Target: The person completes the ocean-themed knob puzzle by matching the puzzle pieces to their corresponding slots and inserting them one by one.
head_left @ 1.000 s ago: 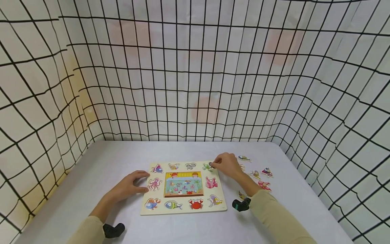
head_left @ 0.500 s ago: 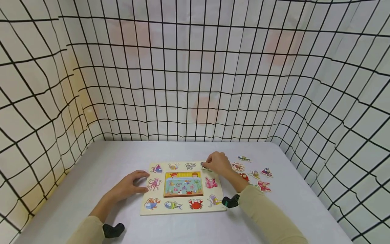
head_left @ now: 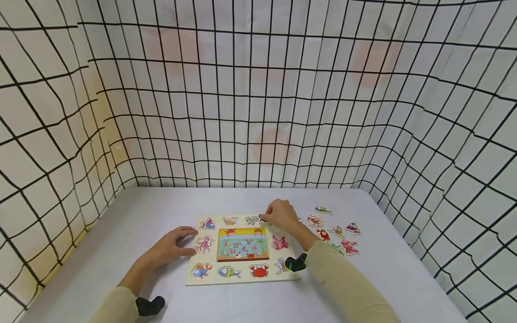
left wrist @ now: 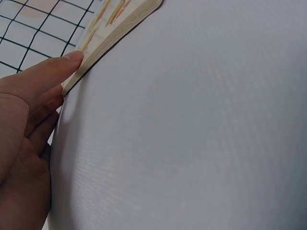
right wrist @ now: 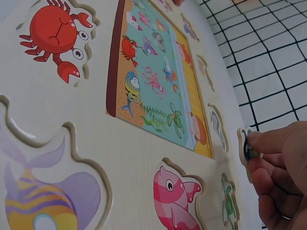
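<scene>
A wooden puzzle board (head_left: 194,280) with recesses of sea-animal shapes lies flat on the table. My left hand (head_left: 169,246) rests at its left edge, fingers extended; in the left wrist view the thumb (left wrist: 53,72) touches the board's edge. Above the board's far side, my right hand (head_left: 281,215) pinches a small puzzle piece (right wrist: 245,146) between thumb and fingers. Its picture is dark and mostly covered by the fingertips. The piece is held up close to the grey eel recess (head_left: 252,220). Below the right hand in its wrist view is the turtle recess (right wrist: 229,203).
Several loose pieces lie right of the board, among them a striped fish (head_left: 323,210), an octopus (head_left: 315,220), a crab (head_left: 323,234) and a pink fish (head_left: 349,247). Black netting (head_left: 250,112) over white sheeting surrounds the table (head_left: 161,202) at the back and sides.
My right hand has moved left along the board's far edge with the puzzle piece, from beside the turtle recess to the eel recess. The left hand has stayed in place.
</scene>
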The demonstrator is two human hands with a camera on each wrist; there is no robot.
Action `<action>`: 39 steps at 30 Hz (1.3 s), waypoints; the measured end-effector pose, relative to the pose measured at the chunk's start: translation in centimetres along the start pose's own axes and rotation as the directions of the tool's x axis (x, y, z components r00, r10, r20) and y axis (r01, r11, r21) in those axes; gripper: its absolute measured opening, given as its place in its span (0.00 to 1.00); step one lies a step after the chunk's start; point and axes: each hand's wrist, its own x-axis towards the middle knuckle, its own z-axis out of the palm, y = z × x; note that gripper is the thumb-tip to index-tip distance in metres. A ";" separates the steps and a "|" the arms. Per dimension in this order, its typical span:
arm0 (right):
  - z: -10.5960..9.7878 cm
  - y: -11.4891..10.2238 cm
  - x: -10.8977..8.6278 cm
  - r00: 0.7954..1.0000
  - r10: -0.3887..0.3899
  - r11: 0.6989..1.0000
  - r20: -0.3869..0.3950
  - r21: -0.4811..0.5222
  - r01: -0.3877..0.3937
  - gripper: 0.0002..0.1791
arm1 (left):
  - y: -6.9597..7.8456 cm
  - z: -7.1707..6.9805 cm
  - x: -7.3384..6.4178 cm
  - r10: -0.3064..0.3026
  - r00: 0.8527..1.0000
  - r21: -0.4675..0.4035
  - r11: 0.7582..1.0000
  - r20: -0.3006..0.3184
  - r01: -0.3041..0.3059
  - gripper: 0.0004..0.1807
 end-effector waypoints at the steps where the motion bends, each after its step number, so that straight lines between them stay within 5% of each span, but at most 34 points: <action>1: 0.1 -0.1 0.1 1.000 0.000 1.000 0.000 -0.004 0.000 0.14 | 0.0 0.0 0.0 -0.001 1.000 -0.001 1.000 0.000 0.001 0.35; 39: 3.1 -2.9 1.8 0.999 0.028 0.998 0.031 -0.063 -0.026 0.17 | 0.0 0.0 -0.1 0.011 1.000 0.009 1.000 -0.004 -0.011 0.36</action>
